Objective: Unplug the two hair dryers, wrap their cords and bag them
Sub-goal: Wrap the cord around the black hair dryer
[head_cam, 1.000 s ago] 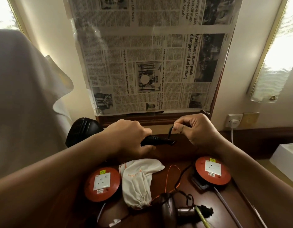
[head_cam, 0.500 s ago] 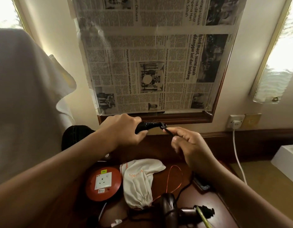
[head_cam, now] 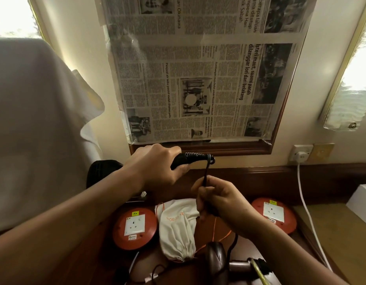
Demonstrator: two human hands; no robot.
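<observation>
Head view: left hand (head_cam: 157, 163) sits just above centre, fingers curled tight round the handle of a black hair dryer (head_cam: 184, 161), held roughly level w/ the ribbed cord end pointing to 3 o'clock; the dryer's dark body (head_cam: 100, 173) shows behind the wrist at 9 o'clock. From that handle end the black cord (head_cam: 206, 171) drops twd 6 o'clock into the right hand (head_cam: 217, 199), which has it pinched betw thumb and curled fingers, cord taut betw the two hands. Below the right hand the cord runs on down twd the desk. On the wooden desk (head_cam: 247, 249), a white drawstring bag (head_cam: 176, 229) w/ orange string lies at 6 o'clock from the hands, flanked by two orange socket reels: one at 7 o'clock (head_cam: 134, 229), one at 4 o'clock (head_cam: 274, 214). Second hair dryer (head_cam: 225, 264), brownish, lies at the bottom edge, 6 o'clock, near the bag's gathered end. Newspaper (head_cam: 198, 79) covers the framed panel at 12 o'clock. Wall socket (head_cam: 301, 153) at 3 o'clock has a white plug in it, white cable (head_cam: 305, 202) trailing down. White cloth (head_cam: 34, 120) fills 9 o'clock.
</observation>
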